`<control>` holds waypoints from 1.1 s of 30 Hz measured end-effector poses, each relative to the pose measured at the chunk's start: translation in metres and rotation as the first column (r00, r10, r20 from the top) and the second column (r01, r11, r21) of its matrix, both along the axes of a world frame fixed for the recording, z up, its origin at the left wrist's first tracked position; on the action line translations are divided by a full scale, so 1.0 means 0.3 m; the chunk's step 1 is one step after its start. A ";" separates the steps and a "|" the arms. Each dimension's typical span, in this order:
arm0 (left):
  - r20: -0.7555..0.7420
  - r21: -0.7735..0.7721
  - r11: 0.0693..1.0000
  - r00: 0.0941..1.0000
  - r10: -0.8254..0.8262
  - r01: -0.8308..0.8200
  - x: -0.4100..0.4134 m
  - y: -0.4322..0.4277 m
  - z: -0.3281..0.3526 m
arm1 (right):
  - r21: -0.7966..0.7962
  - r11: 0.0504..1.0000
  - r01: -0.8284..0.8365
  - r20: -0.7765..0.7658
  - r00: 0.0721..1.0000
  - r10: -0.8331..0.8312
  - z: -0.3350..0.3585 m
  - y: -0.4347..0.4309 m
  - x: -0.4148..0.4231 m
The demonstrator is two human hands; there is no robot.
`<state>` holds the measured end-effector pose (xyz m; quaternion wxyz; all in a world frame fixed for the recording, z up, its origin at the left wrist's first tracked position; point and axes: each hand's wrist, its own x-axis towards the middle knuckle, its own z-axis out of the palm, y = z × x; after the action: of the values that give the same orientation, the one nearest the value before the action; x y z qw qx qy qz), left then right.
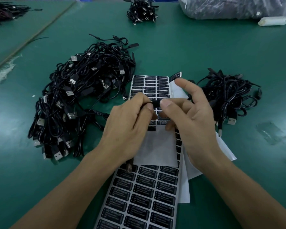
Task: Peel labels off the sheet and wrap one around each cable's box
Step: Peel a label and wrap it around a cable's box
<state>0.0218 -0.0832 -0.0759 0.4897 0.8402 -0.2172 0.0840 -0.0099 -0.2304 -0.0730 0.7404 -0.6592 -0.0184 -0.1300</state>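
Head view: left hand [129,119] and right hand [191,116] are pinching the box [155,104] over the label sheet [149,85]; uneven thumb pressure is likely risking a skewed wrap.

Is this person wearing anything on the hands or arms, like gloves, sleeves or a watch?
No. The left hand and the right hand are bare: no gloves, no rings that I can see. The left forearm and right forearm are bare too, with no sleeves, watch or band in view. The nails that show are short.
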 end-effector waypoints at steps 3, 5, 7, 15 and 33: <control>0.003 -0.009 1.000 1.000 -0.012 0.012 0.000 0.000 -0.002 | -0.037 0.999 0.040 0.002 0.999 -0.040 -0.002 -0.002 0.001; 0.001 -0.003 1.000 1.000 -0.016 0.016 0.000 0.001 -0.006 | -0.013 0.998 0.059 -0.008 0.998 -0.059 -0.003 -0.007 0.004; -0.006 0.020 1.000 1.000 -0.023 0.023 0.004 0.006 -0.007 | 0.009 0.998 0.069 -0.005 0.998 -0.069 0.002 -0.009 0.007; 0.053 0.161 0.987 0.998 -0.029 0.020 0.024 0.024 -0.005 | -0.006 0.996 0.093 0.009 0.996 -0.093 -0.004 -0.010 0.015; -0.116 -0.062 0.998 0.993 -0.005 -0.002 0.013 0.007 -0.016 | 0.168 0.985 0.034 -0.202 0.979 0.001 -0.003 -0.004 0.022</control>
<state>0.0258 -0.0812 -0.0807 0.5275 0.8278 -0.1864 0.0416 -0.0033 -0.2316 -0.0739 0.7910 -0.6034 0.0732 -0.0700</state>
